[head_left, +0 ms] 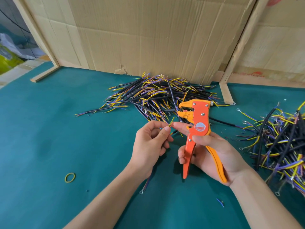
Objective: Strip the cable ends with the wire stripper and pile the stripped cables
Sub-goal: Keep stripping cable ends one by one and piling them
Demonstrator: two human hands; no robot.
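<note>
The right hand [212, 151] grips the orange wire stripper [197, 129] by its handles. The left hand [148, 142] pinches a yellow-green wire [170, 122] between its fingers [166, 129]. Cable piles [156, 95] lie on the green counter [49, 129].

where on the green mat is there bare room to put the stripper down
Bare green mat lies left of the left hand, between the rubber band and the wooden strip. Crowded: the cable pile by the cardboard, and the second pile at the right edge.

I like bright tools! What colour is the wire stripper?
Orange, with yellow jaws: the wire stripper, head view.
</note>
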